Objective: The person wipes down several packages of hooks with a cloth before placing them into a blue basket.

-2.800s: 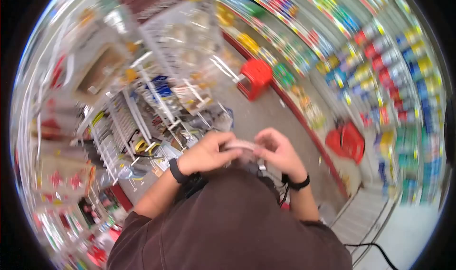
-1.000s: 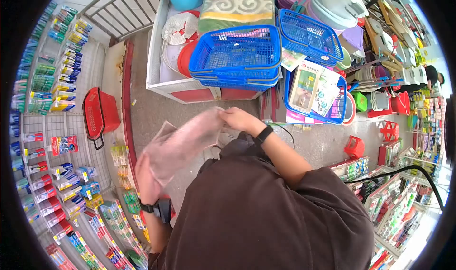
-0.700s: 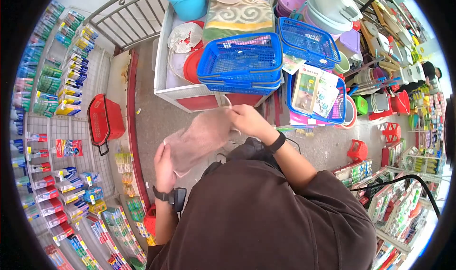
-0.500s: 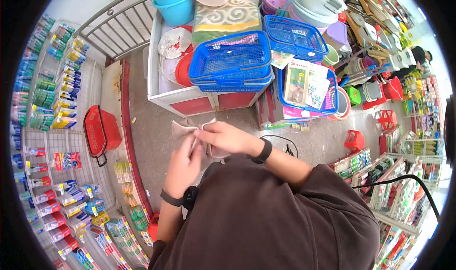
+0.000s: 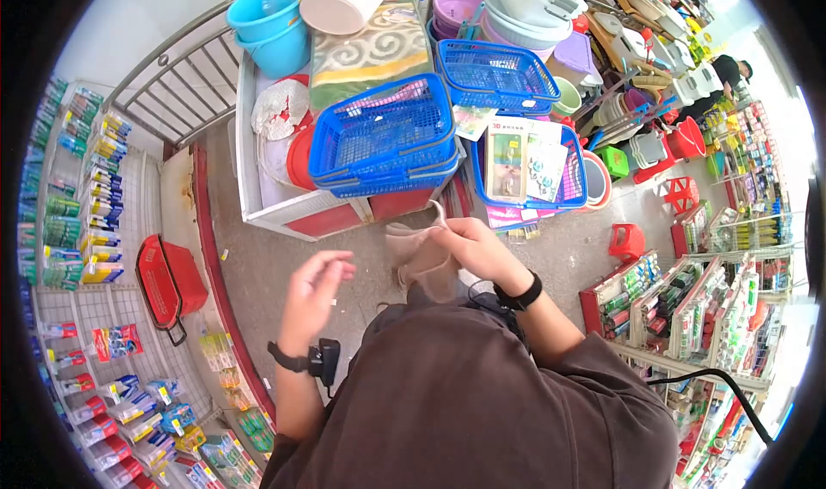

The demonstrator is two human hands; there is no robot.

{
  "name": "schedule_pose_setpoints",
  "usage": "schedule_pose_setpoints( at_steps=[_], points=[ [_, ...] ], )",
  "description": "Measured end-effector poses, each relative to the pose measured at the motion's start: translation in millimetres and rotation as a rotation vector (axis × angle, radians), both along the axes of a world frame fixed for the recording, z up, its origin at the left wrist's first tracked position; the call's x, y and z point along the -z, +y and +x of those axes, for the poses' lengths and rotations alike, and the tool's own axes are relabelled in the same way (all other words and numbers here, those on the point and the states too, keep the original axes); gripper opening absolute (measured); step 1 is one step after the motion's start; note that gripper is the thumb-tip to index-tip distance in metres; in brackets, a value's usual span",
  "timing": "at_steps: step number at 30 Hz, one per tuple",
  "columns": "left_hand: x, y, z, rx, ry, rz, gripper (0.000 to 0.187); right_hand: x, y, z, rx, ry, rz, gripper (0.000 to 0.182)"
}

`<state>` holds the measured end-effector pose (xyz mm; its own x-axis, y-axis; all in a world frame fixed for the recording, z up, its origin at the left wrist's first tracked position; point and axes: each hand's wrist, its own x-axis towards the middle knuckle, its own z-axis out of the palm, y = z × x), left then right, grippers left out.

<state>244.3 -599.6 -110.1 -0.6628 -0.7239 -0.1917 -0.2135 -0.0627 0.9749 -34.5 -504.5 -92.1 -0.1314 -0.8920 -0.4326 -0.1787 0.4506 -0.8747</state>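
Note:
My right hand (image 5: 483,250) pinches the upper edge of a limp beige-brown cloth (image 5: 423,261), which hangs down in front of my body. Whether the cloth is a single sheet or a bag cannot be made out. My left hand (image 5: 311,293) is off to the left of the cloth, apart from it, with loosely curled fingers and nothing in them. Beyond both hands, stacked blue plastic baskets (image 5: 385,188) rest on a white-and-red display stand (image 5: 331,221).
A red shopping basket (image 5: 172,284) hangs by the left shelves (image 5: 69,304) of boxed goods. Blue buckets (image 5: 274,42) and a patterned mat (image 5: 374,46) sit on the stand. Another blue basket (image 5: 578,175) holds packaged items. Red stools (image 5: 628,241) and shelving are to the right.
My left hand has let go of the cloth and moved left and down. My right hand has shifted right, still gripping the cloth, which now hangs lower. The view has turned slightly.

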Motion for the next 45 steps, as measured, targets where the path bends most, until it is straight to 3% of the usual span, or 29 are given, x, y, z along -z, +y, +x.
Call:
schedule_pose_setpoints(
  at_steps=[2, 7, 10, 12, 16, 18, 21, 22, 24, 30, 33, 36, 39, 40, 41, 43, 45],
  points=[
    [26, -34, -4, -0.089, 0.005, 0.079, 0.03, -5, -3, -23, 0.029, 0.012, -0.051, 0.036],
    [83, -109, -23, -0.301, -0.262, 0.19, 0.037, -28, -2, -90, 0.103, -0.023, -0.16, 0.035],
    [109, -147, -40, -0.322, -0.374, 0.249, 0.046, -58, 8, -128, 0.25, -0.192, -0.091, 0.029],
    [114, -164, -55, -0.378, -0.459, 0.368, 0.057, -51, 11, -147, 0.416, -0.294, -0.196, 0.026],
    [134, -199, -67, -0.432, -0.519, 0.471, 0.057, -21, 10, -185, 0.629, -0.42, -0.344, 0.029],
    [146, -209, -58, -0.39, -0.496, 0.455, 0.046, -17, 6, -196, 0.656, -0.403, -0.353, 0.03],
    [142, -215, -50, -0.426, -0.328, 0.556, 0.035, -12, 2, -206, 0.69, -0.361, -0.349, 0.035],
    [117, -213, -57, -0.423, -0.385, 0.522, 0.029, -10, 0, -209, 0.703, -0.338, -0.358, 0.04],
    [87, -211, -67, -0.423, -0.366, 0.486, 0.03, -4, -4, -215, 0.708, -0.312, -0.348, 0.04],
    [57, -233, -72, -0.325, -0.465, 0.394, 0.029, -12, -25, -207, 0.77, -0.271, -0.373, 0.03],
    [51, -249, -63, -0.353, -0.437, 0.196, 0.027, -7, -32, -206, 0.768, -0.235, -0.385, 0.03],
    [37, -260, -52, -0.352, -0.316, 0.262, 0.024, -10, -50, -205, 0.978, -0.224, -0.486, 0.03],
    [32, -268, -32, -0.407, -0.147, 0.293, 0.025, -8, -60, -222, 1.036, -0.173, -0.449, 0.031],
    [50, -278, -12, -0.445, -0.094, 0.345, 0.027, -3, -65, -228, 1.039, -0.116, -0.426, 0.029],
    [50, -282, -6, -0.439, -0.093, 0.348, 0.027, 32, -60, -258, 0.946, 0.153, -0.356, 0.029],
    [48, -284, 7, -0.571, 0.102, 0.376, 0.03, 70, -78, -285, 0.881, 0.094, -0.296, 0.034],
    [55, -285, 29, -0.623, 0.113, 0.387, 0.029, 110, -101, -312, 0.913, 0.08, -0.127, 0.039]
  ],
)
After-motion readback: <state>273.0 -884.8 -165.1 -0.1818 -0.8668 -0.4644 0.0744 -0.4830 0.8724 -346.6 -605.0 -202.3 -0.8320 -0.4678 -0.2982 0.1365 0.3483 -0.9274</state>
